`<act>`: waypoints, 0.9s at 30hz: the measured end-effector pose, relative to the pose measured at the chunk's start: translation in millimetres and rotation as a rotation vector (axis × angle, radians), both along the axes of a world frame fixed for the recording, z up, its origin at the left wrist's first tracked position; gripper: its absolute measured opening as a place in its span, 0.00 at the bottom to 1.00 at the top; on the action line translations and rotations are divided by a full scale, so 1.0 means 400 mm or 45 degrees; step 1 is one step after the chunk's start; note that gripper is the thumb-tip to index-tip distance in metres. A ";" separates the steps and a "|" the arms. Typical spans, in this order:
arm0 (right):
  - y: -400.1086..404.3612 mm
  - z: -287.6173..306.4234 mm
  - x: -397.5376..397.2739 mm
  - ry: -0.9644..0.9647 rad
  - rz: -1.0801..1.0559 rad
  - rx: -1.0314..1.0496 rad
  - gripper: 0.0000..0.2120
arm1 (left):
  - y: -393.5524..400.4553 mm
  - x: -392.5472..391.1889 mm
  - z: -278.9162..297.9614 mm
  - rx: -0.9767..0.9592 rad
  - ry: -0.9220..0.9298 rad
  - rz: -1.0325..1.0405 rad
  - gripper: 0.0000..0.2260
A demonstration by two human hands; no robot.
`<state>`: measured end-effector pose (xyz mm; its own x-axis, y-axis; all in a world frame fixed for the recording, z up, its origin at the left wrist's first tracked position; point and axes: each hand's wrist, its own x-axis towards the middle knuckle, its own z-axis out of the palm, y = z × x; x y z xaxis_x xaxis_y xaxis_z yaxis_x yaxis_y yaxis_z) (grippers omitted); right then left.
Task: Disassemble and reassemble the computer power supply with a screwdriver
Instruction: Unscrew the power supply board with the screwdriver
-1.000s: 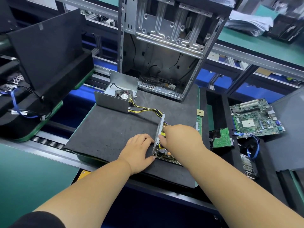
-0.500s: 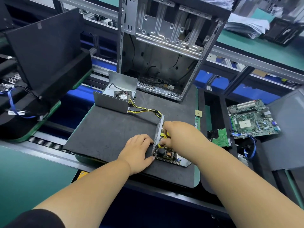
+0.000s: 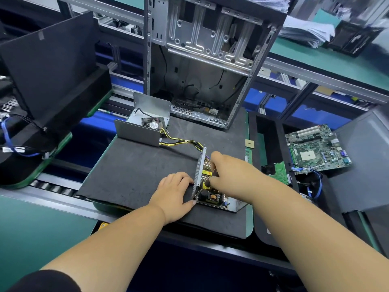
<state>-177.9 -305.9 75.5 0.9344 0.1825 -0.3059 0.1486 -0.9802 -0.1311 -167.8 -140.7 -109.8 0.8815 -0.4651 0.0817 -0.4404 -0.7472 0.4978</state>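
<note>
The power supply base (image 3: pixel 212 197), an open metal tray carrying the circuit board, lies on the dark foam mat (image 3: pixel 134 175) directly under the right hand (image 3: pixel 233 175) and against the fingertips of the left hand (image 3: pixel 174 190); its perforated side wall (image 3: pixel 200 167) stands upright between the two hands.

The left hand lies on the mat with fingers loosely bent, fingertips and thumb touching the outer face of that wall; judged purpose: to brace the tray so it does not slide under tool pressure.

The right hand is curled round the screwdriver (image 3: pixel 205 185), of which only a yellow and black part of the handle shows below the fingers; the shaft slants down toward the tray's near left corner; the tip appears to sit at a board screw there, though the view is too poor to confirm seating.

Beyond both hands, the power supply cover (image 3: pixel 139 133) with its fan (image 3: pixel 153 124) rests on the mat's far side, joined to the tray by yellow and black cables (image 3: pixel 181 142); judged reason: set aside within cable reach to free access to the board.

Farther off stands an empty computer case (image 3: pixel 210 60); to the right of the right hand lie a motherboard (image 3: pixel 315 146) and a small green board (image 3: pixel 280 173).

Assessment: the unit is open; board screws are in hand.
</note>
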 end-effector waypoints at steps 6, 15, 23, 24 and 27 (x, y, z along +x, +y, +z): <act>0.037 -0.001 0.007 -0.138 0.227 -0.259 0.12 | -0.001 -0.001 0.004 0.006 0.004 -0.003 0.24; 0.053 -0.040 0.008 -0.308 -0.001 -0.562 0.29 | 0.000 -0.001 0.010 0.042 0.036 -0.021 0.29; 0.000 -0.016 -0.002 -0.081 -0.071 -0.067 0.08 | 0.000 -0.002 0.008 0.036 0.012 -0.016 0.25; 0.001 -0.010 -0.006 -0.045 -0.036 -0.024 0.08 | 0.000 -0.002 0.008 0.036 0.014 -0.015 0.25; 0.012 -0.004 -0.011 -0.059 0.081 -0.083 0.07 | -0.002 -0.001 0.011 0.038 0.020 -0.010 0.24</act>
